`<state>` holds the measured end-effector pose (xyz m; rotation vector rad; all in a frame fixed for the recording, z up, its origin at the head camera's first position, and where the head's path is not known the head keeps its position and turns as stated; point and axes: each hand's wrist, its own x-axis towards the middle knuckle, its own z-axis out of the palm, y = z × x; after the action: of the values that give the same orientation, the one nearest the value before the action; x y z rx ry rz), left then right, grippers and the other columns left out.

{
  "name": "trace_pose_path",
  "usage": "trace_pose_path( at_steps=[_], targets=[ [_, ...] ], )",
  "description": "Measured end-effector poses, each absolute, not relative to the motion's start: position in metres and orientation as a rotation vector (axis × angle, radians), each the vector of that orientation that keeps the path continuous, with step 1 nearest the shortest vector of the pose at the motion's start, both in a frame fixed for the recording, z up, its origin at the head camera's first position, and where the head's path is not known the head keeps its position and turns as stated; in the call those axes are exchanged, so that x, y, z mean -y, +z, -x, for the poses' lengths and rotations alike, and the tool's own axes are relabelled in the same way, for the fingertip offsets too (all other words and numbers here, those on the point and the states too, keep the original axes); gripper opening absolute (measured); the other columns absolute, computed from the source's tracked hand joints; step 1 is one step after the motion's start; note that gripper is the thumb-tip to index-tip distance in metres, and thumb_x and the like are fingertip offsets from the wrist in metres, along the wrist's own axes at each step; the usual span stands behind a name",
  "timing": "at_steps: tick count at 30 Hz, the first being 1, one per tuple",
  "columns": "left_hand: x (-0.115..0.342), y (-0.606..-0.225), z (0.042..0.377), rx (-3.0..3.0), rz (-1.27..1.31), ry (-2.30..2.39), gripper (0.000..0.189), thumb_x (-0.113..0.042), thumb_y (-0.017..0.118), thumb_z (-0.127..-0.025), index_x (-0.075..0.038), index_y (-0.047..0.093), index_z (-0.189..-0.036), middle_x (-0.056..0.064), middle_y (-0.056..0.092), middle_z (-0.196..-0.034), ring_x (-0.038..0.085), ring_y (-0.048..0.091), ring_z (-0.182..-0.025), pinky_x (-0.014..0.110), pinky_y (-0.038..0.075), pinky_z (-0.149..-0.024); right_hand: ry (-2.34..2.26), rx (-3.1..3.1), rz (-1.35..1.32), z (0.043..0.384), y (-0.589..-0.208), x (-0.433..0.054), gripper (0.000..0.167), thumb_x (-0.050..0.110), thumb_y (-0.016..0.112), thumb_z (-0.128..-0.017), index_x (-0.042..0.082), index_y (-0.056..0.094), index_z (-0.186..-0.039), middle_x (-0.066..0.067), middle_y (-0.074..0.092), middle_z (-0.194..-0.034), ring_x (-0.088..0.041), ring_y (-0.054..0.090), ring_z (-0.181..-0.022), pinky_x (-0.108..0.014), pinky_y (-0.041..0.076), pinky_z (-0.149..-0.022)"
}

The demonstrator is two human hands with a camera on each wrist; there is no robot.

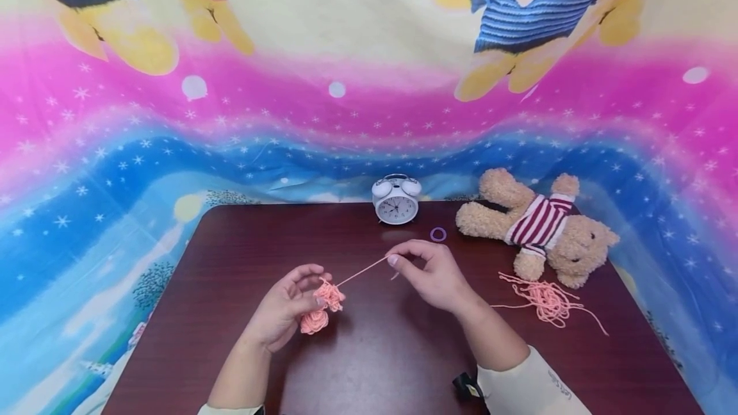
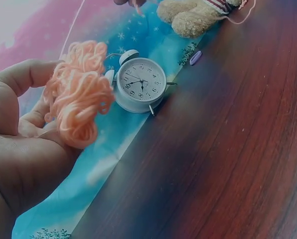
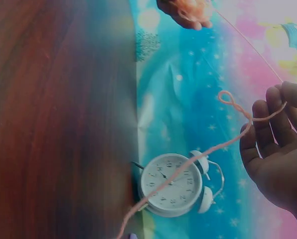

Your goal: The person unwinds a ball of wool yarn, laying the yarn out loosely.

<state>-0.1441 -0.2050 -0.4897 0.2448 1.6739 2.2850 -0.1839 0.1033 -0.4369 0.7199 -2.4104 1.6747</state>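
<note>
My left hand [image 1: 282, 306] holds a bundle of peach yarn [image 1: 330, 296] between thumb and fingers, raised over the table. In the left wrist view the yarn bundle [image 2: 83, 99] is a mass of loose loops. A single taut strand [image 1: 363, 269] runs from it to my right hand [image 1: 432, 274], which pinches it between thumb and forefinger. The right wrist view shows a slack length of yarn [image 3: 218, 148] with a small twisted loop, trailing below the right hand [image 3: 283, 144]. A loose tangle of the same yarn [image 1: 550, 303] lies on the table at right.
A white alarm clock [image 1: 396, 200] stands at the table's back edge. Near it lies a purple ring [image 1: 438, 234]. A teddy bear [image 1: 542, 226] in a striped shirt lies at the back right of the dark wooden table [image 1: 230, 261]. A printed cloth [image 1: 346, 139] hangs behind.
</note>
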Motion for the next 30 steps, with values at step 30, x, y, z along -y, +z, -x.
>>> trace_pose_path(
  at_steps=[30],
  targets=[
    [0.231,-0.49,0.141,-1.755,-0.167,2.21,0.045,0.004,0.064,-0.095,-0.005,0.051,-0.137,0.006,0.067,-0.114,0.007,0.062,-0.074,0.019,0.053,-0.059,1.622,2.357,-0.349,0.195,-0.423,-0.189,0.016,0.015,0.072,-0.1,0.003,0.078,-0.108,-0.005,0.077,-0.095,-0.004,0.068,-0.086,-0.017,0.053,-0.077]
  ],
)
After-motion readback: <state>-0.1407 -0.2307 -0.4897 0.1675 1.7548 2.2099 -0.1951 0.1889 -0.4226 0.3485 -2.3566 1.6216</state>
